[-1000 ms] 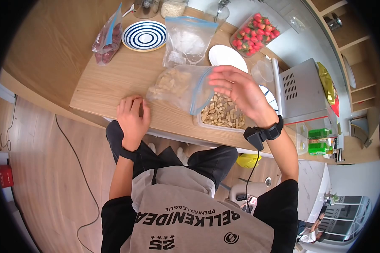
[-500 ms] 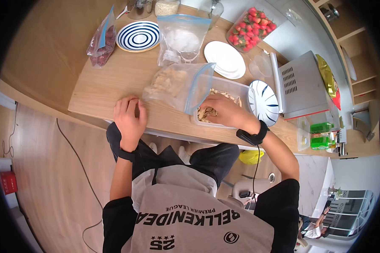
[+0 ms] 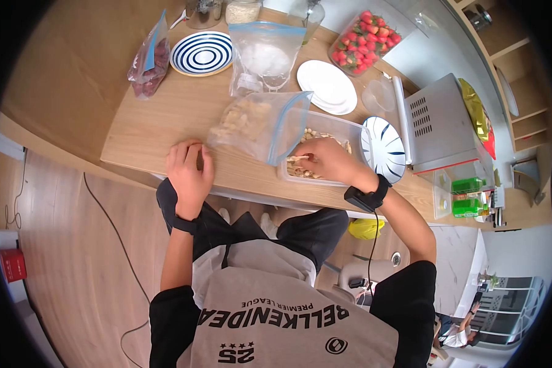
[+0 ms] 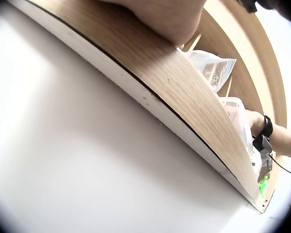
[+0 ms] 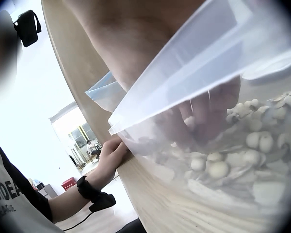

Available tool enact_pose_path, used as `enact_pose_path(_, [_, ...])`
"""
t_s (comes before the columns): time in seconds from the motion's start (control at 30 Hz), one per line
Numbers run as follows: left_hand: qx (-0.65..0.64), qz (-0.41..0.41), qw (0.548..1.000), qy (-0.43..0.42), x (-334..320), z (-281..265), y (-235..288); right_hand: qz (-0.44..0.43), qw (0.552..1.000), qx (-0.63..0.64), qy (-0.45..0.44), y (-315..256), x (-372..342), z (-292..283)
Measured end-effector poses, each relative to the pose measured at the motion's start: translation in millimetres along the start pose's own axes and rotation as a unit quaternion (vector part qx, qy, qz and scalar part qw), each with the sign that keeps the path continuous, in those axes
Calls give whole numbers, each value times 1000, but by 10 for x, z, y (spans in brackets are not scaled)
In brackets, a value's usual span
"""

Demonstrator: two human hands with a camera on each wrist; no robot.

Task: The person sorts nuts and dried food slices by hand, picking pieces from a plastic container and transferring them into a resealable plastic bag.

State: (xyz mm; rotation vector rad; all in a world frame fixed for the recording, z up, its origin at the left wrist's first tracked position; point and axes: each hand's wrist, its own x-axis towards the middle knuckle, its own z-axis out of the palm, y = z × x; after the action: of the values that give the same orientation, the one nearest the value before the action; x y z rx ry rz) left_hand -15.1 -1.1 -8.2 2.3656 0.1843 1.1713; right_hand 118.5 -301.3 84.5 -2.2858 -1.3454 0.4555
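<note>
My right hand [image 3: 330, 159] reaches down into a clear plastic container [image 3: 342, 121] of cut pale mushrooms [image 5: 218, 169]. Its fingers are curled, and a pale mushroom piece [image 3: 298, 158] shows pinched at the fingertips. Through the container's wall in the right wrist view, the fingers [image 5: 208, 114] appear low among the pieces. Left of the container lies a zip bag [image 3: 245, 121] with light tan chunks, its blue-edged mouth overlapping the container's rim. My left hand [image 3: 190, 168] rests near the table's front edge beside that bag, fingers loosely bent and holding nothing.
Behind stand a bag of white contents [image 3: 265, 58], a blue-ringed plate [image 3: 202, 53], a bag of dark red food [image 3: 148, 70], white plates [image 3: 326, 86] and a tub of strawberries [image 3: 365, 44]. A blue-striped plate [image 3: 383, 150] and a grey appliance [image 3: 438, 126] are on the right.
My right hand has come down from above the zip bag's mouth into the container, and its fingers have closed on a mushroom piece. The left hand stays in place.
</note>
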Motion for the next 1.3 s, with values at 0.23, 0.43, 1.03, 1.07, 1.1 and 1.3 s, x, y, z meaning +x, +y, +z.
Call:
enact_pose_path(0.23, [-3, -3, 1000, 2, -1, 7, 7, 167, 952, 257, 8, 41, -139, -282])
enact_pose_path(0.43, [-5, 5, 1000, 10, -2, 19, -11, 229, 844, 475, 94, -190, -190, -537])
enact_pose_path(1.03, [-16, 2, 1000, -18, 4, -11, -17, 217, 898, 382, 37, -453, 283, -554])
enact_pose_path(1.07, [-17, 1, 1000, -20, -4, -3, -26, 221, 903, 368, 29, -425, 307, -536])
enact_pose_path(1.1, [-17, 0, 1000, -21, -17, 7, -36, 226, 907, 354, 23, -417, 336, -522])
enact_pose_path(1.3, [8, 18, 999, -32, -6, 8, -16, 227, 891, 388, 56, -354, 347, -498])
